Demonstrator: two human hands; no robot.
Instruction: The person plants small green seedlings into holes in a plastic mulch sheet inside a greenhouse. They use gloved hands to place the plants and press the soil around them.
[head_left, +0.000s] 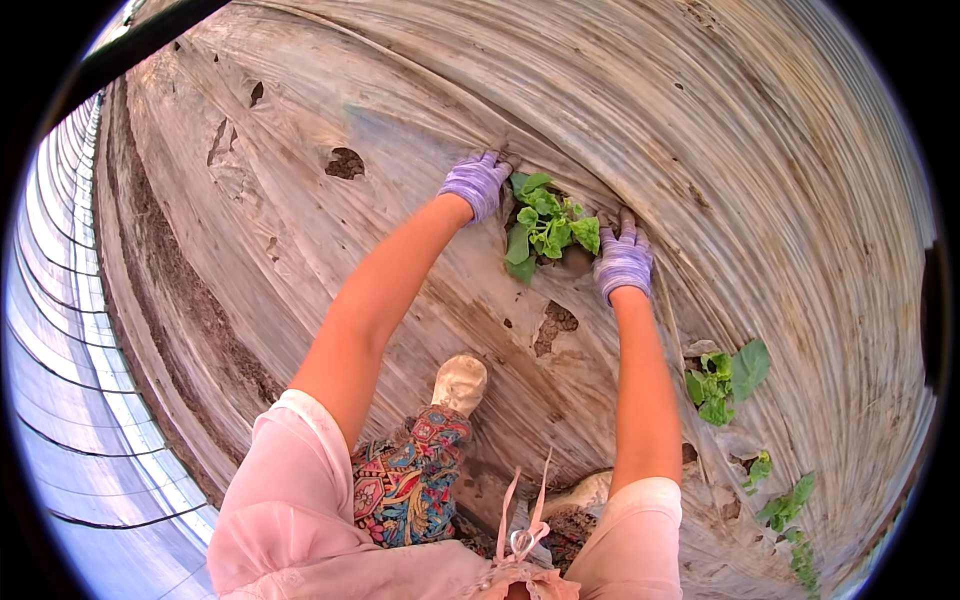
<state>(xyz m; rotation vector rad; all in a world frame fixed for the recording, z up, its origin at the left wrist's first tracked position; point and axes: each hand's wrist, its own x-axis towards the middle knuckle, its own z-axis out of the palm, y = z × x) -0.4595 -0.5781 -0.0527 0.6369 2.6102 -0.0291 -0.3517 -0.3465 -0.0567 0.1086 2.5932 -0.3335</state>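
A leafy green seedling (551, 221) pokes out through an opening in the plastic mulch film (465, 292). My left hand (476, 184), in a purple and white knitted glove with darker fingertips, rests on the film at the plant's upper left. On the plant's right side is my right hand (625, 255), gloved alike, its fingertips at a fold of film beside the leaves. Whether either hand pinches the film is not plain. Some soil shows under the leaves, between the hands.
More green plants (716, 386) grow through the film in a line towards the lower right. Torn holes (556, 328) in the film show soil. My shoe (460, 384) stands on the film. Bare soil (195, 292) and a translucent wall with dark ribs (82, 375) lie at the left.
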